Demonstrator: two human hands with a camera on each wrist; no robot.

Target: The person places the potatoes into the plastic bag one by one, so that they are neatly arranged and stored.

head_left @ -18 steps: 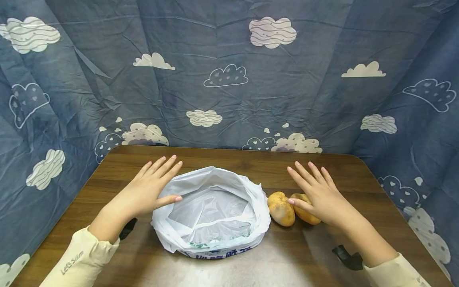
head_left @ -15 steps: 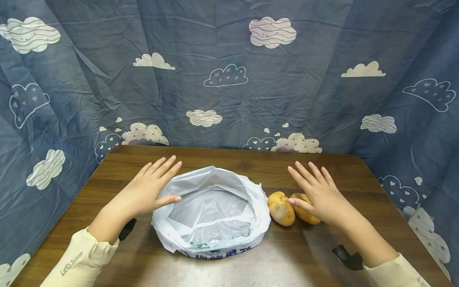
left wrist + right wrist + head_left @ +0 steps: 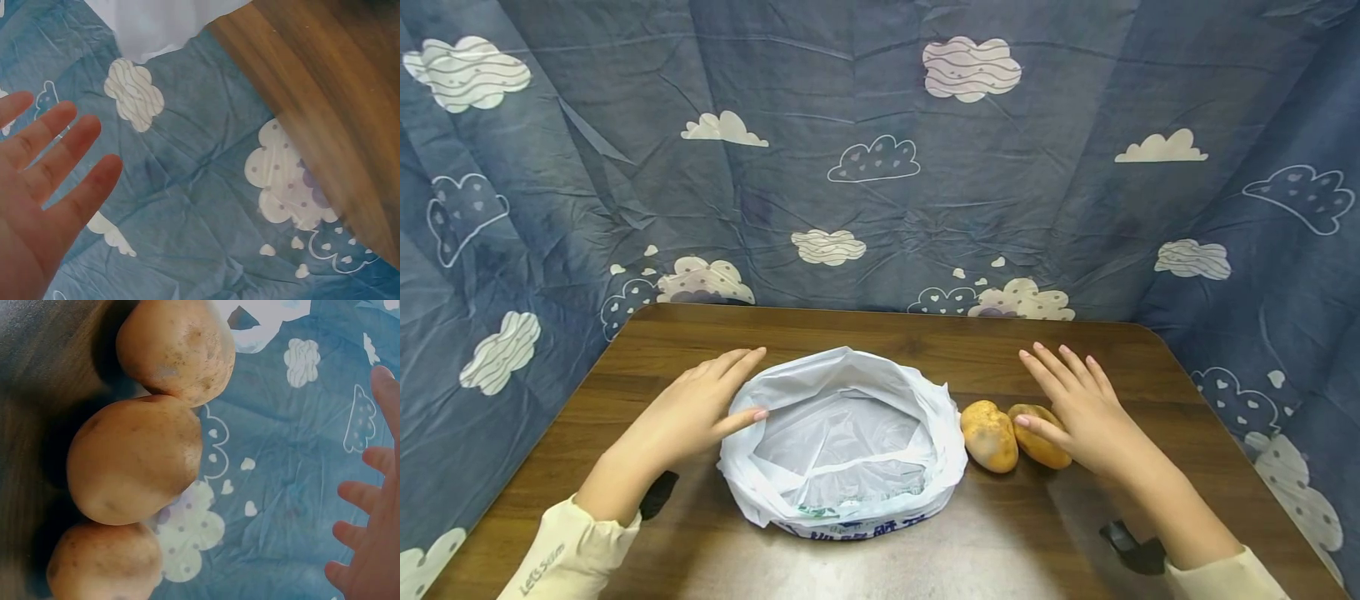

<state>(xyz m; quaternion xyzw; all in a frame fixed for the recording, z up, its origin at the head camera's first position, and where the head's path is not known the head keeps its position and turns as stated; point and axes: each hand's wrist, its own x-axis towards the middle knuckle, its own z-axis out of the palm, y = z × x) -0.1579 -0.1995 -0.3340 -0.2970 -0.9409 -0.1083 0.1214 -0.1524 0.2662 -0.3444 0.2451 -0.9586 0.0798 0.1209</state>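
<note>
A white plastic bag [image 3: 951, 450] stands on the table with its mouth spread wide; blue and green print shows low on its front. My left hand [image 3: 681, 425] hovers at the bag's left side, fingers extended and holding nothing. On the right, two yellow-brown potatoes, one [image 3: 988, 437] beside the bag and another [image 3: 1042, 452], lie side by side. Over them is my right hand [image 3: 1093, 425], fingers spread and nothing held. The right wrist view reveals a third potato [image 3: 106, 562] in the row, which the right hand hides in the head view.
The brown wooden table [image 3: 880, 329] has rounded far corners. Blue cloth [image 3: 880, 208] with white clouds hangs behind it and along both sides. Black wrist straps [image 3: 1135, 546] show under the forearms.
My left hand has dropped slightly, its fingertips lower and closer together. The right hand has shifted a little to the right, uncovering more of the second potato. Bag and potatoes stay put.
</note>
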